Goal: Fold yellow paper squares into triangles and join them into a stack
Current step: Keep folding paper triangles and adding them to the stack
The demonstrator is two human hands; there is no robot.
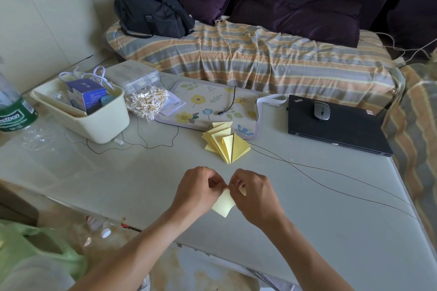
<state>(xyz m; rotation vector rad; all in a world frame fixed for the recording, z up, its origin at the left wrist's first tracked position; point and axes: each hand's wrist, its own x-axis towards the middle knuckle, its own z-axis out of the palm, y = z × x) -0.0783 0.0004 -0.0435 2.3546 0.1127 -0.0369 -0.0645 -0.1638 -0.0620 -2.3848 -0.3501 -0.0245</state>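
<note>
Both grips are closed on one yellow paper square [223, 203]: the left hand [197, 190] and the right hand [254, 196] pinch its top corner between thumb and fingertips. The paper is held just above the bench [118, 184], near the front edge, with its lower corner hanging down. It is probably held up like this so that the corners can be matched before a fold is pressed. The fold cannot be seen clearly, because the fingers hide the top of the paper.

A stack of folded yellow triangles [225, 143] is laid farther back on the bench, fanned out, with its far side on the edge of a flowered mat [203, 101]. It seems to be kept close so that the next triangle can be slid in easily.

On the left, a cream plastic tub [94, 123] is set on the bench. A blue box [86, 95] is stood inside it, and a small clear wrapper is tucked beside the box. White cords are looped over the box. Just beside the tub, a clear bag of cotton swabs [147, 101] is laid, with a clear plastic case [133, 74] behind it. What is in the case cannot be told.

A green bottle [14, 111] is seen at the far left. On the right, a closed black laptop [335, 125] is laid flat, and a grey mouse [321, 110] is rested on top of it.
</note>
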